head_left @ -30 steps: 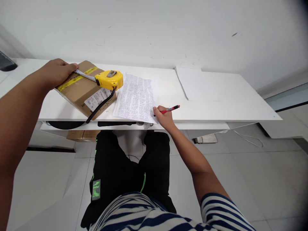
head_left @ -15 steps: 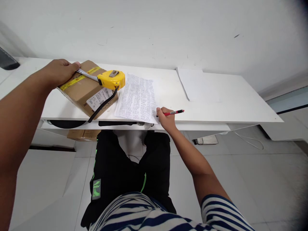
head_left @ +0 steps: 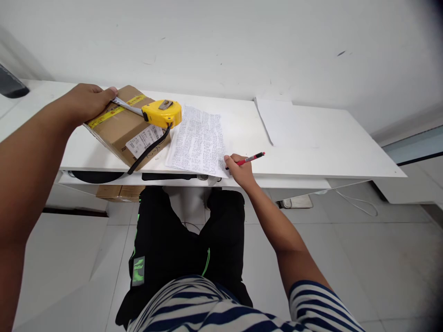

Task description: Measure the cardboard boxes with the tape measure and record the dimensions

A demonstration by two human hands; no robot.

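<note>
On the left of the desk, a brown cardboard box (head_left: 119, 133) with yellow tape and a white label lies at a slant. My left hand (head_left: 89, 102) is closed at its far left corner, thumb on the pulled-out blade of a tape measure (head_left: 161, 113). The yellow case sits over the box's right side, its black strap (head_left: 148, 151) hanging across the label. Fingers under the hand are hidden. My right hand (head_left: 240, 170) pinches a red pen (head_left: 249, 159), tip low at the right edge of a sheet full of handwriting (head_left: 199, 143).
A blank white paper (head_left: 277, 122) lies farther right on the white desk (head_left: 332, 152), by the wall. A dark object (head_left: 13, 84) stands at the far left. Below the desk are cardboard boxes (head_left: 119, 192) and a white cable (head_left: 356, 199).
The pen has tipped slightly, its back end a little higher. The box, tape measure and left hand hold nearly the same place; the view has shifted a little.
</note>
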